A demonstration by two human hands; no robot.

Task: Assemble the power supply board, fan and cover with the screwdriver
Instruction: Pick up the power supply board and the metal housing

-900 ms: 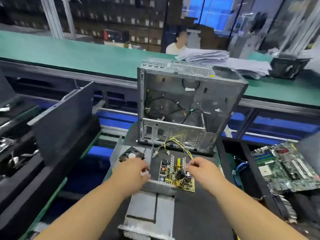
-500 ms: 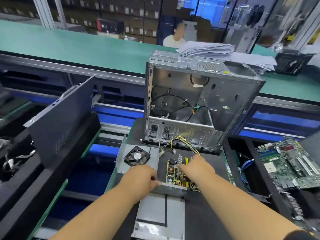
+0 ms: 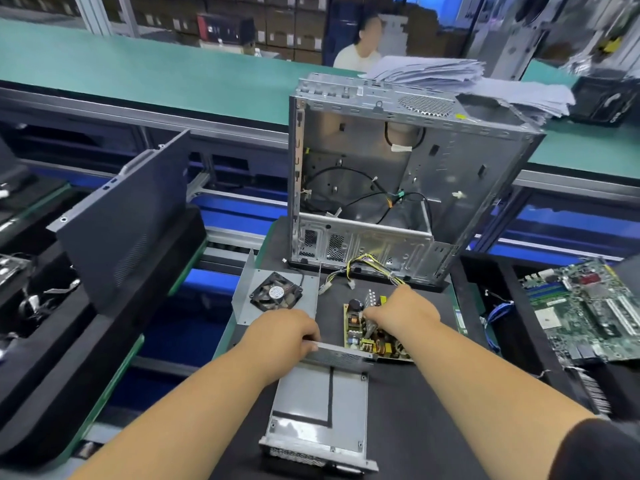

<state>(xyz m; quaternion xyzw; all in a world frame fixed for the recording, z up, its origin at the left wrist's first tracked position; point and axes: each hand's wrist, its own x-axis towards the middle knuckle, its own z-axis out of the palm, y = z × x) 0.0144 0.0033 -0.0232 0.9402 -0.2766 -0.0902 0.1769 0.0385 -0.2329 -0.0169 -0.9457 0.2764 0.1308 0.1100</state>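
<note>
The open computer case (image 3: 398, 188) stands upright at the far end of the black work mat (image 3: 415, 393), and it is no part of the step in hand, so it is best left alone. Nearest the person lies the grey metal housing (image 3: 322, 407), a shallow tray with a raised far wall; the left hand (image 3: 284, 336) grips that wall's left end, fingers curled over the edge and thumb beneath. Beyond it, at the mat's left edge, the bent metal cover (image 3: 242, 303) lies flat with the black fan (image 3: 276, 292) resting on it, neither touched. Just to the right of the left hand sits the power supply board (image 3: 367, 336), its near edge touching the housing's far wall, its yellow and black wire bundle (image 3: 363, 266) trailing toward the case. The right hand (image 3: 403, 311) rests on the board from above, fingers bent down among the components; whether they pinch anything cannot be told from here. No screwdriver is in view. The step appears to be seating the board in the housing. To do it well, the board probably wants lifting by its edges rather than by the coils and capacitors, while the left hand steadies the tray. The wires should be led clear of the wall so they are not trapped, and the board's corner holes set over the mounts before any screw goes in.
</note>
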